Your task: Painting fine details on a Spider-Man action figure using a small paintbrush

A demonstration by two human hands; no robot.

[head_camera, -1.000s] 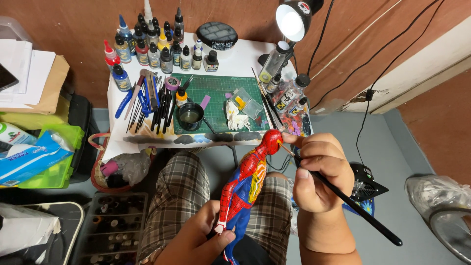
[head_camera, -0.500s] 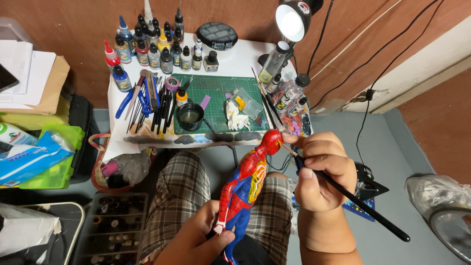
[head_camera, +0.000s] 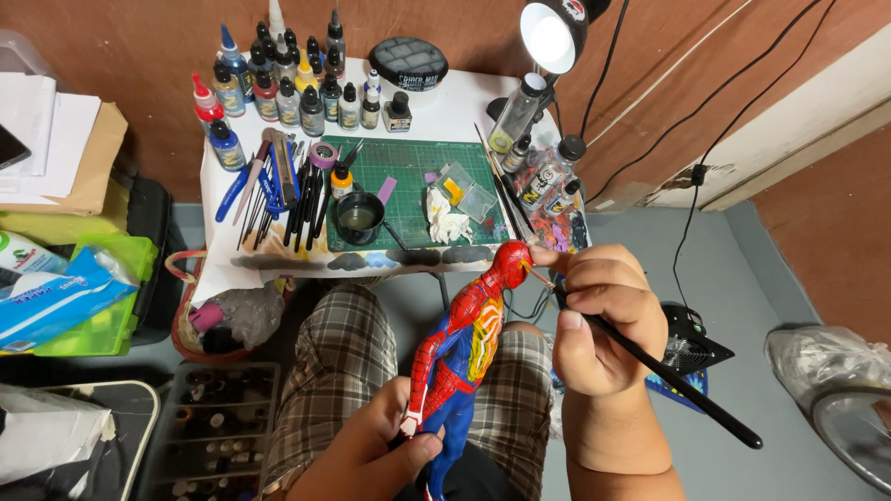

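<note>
While the red and blue action figure (head_camera: pixel 461 353) slants across the lap, its long axis runs from the legs at lower left up to the red head at upper right, just below the tabletop (head_camera: pixel 464 102) edge.

Item, left hand (head_camera: pixel 371 455): grip closed around the figure's lower legs, thumb laid across the front, holding it tilted with the head away from the body.

Item, right hand (head_camera: pixel 599 320): fingers pinched together on a thin black paintbrush (head_camera: pixel 650 362), held like a pen. The handle trails down and to the right, well past the wrist; the tip end points up and left and meets the side of the figure's head (the bristles themselves are too small to make out).

Relation of note: the head lies immediately left of the right hand's fingertips, touching or nearly so, while the left hand sits at the far opposite end of the figure. The brush axis crosses the figure's axis at a wide angle.

Item, surroundings: plaid shorts beneath the figure; on the tabletop a green cutting mat (head_camera: pixel 418 186), a dark water cup (head_camera: pixel 359 215), a row of dropper paint bottles (head_camera: pixel 278 88) along the back, a spread of brushes and tools (head_camera: pixel 283 186) at left, a crumpled white tissue (head_camera: pixel 445 223). A lit desk lamp (head_camera: pixel 552 32) hangs over the right corner.
</note>
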